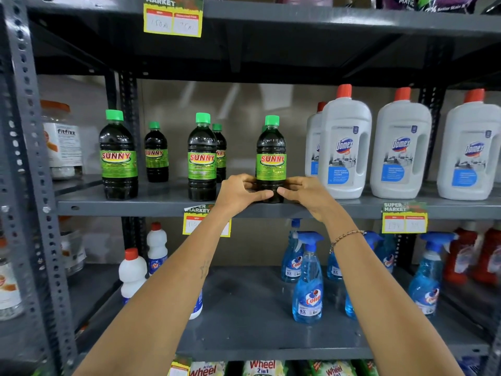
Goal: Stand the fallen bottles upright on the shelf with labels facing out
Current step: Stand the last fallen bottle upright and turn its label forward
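Several dark Sunny bottles with green caps stand upright on the grey middle shelf [151,204], labels facing me. The rightmost front Sunny bottle [271,156] stands at the shelf's front edge. My left hand [240,192] and my right hand [305,192] both grip its base from either side, thumbs nearly meeting in front. Another front bottle [202,157] stands to its left, and a third [118,156] further left. Smaller-looking ones stand behind, such as the back bottle [156,153]. One more green cap peeks out behind the held bottle.
White Domex jugs [344,147] with red caps fill the shelf's right side, close to the held bottle. Blue Colin spray bottles [307,280] and white bottles [132,272] stand on the shelf below. Yellow price tags [404,219] hang from the shelf edges. A perforated steel upright [29,169] stands at left.
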`<state>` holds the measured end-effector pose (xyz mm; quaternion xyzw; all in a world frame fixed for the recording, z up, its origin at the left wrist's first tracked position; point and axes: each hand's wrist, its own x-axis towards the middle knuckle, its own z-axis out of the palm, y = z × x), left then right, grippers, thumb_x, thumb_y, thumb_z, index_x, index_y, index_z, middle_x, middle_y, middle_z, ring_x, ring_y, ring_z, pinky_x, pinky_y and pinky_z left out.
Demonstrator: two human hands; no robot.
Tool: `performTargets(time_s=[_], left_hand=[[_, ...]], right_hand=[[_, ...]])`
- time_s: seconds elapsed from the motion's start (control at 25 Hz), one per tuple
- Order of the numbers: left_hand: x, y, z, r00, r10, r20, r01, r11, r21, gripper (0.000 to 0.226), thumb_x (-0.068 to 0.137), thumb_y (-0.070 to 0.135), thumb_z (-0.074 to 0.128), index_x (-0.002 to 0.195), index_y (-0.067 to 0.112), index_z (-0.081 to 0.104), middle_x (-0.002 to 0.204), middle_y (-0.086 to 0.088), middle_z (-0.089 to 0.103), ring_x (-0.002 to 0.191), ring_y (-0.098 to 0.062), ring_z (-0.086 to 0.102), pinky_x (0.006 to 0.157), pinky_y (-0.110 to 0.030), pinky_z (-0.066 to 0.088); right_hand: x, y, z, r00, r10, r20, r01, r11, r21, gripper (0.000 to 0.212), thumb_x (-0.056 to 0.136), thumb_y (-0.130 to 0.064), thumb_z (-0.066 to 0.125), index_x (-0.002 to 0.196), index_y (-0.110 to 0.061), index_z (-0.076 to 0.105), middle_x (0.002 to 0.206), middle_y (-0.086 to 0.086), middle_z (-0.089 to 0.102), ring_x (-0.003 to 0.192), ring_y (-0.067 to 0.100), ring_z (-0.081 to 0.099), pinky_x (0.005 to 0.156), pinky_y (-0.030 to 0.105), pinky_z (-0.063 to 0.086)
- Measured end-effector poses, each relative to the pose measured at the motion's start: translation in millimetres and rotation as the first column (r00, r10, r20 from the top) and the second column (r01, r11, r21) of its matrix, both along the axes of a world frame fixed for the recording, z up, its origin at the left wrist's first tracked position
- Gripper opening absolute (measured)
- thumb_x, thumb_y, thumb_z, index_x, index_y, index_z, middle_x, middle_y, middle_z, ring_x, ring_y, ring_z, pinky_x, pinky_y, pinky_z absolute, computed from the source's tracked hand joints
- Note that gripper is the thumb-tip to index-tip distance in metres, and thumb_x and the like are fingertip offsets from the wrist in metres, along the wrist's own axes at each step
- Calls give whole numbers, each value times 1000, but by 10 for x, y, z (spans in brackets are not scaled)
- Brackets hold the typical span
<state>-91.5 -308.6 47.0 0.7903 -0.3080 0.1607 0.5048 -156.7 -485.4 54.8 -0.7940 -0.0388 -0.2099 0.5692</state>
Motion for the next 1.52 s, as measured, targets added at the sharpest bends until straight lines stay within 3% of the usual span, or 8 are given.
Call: performTargets(time_s=[0.24,0.76,0.88,1.04,1.2,1.28,1.44,1.52], left_hand=[[-17,11,17,1000,-2,16,2,1000,24,58,67,39,84,113,10,65,104,-4,72,87,-7,65,67,-6,46],[3,40,-30,994,-105,-5,105,994,5,55,73,24,81,121,5,62,112,-8,70,90,-11,66,77,-13,50],[-102,155,-93,999,-49,4,50,996,-71,53,75,23,80,120,4,61,104,-4,68,84,-11,65,70,-11,49],[-145,554,-141,973,126,195,-49,933,-357,23,78,20,77,96,9,69,82,-3,71,68,4,61,68,-12,49],[-36,1015,-86,892,335,305,-128,832,-540,36,84,25,72,113,11,56,96,2,59,79,-3,55,71,-11,43],[128,1174,-68,930,315,190,-195,861,-470,51,86,30,68,128,8,48,114,2,52,94,-10,54,79,-17,43],[329,1425,-37,994,109,-29,-103,979,174,47,89,31,65,128,8,53,120,-5,63,110,-19,61,87,-25,44],[336,1429,-30,996,86,-2,-84,976,203,41,89,22,66,125,6,56,121,-9,65,108,-18,62,85,-18,44]], right_hand=[[-33,24,0,1000,0,7,0,1000,7,44,85,-5,67,127,-1,56,117,8,66,101,13,62,77,15,51],[-18,66,-14,999,-44,1,44,999,-18,43,86,-6,66,128,-2,56,120,9,65,106,15,61,77,15,49],[-42,102,-6,999,-47,-6,47,999,9,44,86,-8,66,128,-3,55,124,10,64,113,19,59,80,16,48],[-99,412,-23,849,-460,260,460,886,63,21,86,-10,65,107,-10,67,101,5,71,89,13,63,82,28,53],[62,1031,58,916,-181,359,214,975,-54,13,84,-10,68,96,-14,70,88,1,70,86,20,69,84,36,58],[221,1278,100,949,-110,294,138,988,-76,23,84,-11,69,107,-9,69,101,5,71,91,18,67,88,34,56],[488,1518,13,998,-10,68,19,991,-131,38,83,-13,71,119,-7,61,116,8,68,104,18,64,97,36,50],[521,1520,-27,999,-15,38,21,985,-169,35,83,-13,71,117,-10,63,114,7,70,103,19,65,98,40,51]])
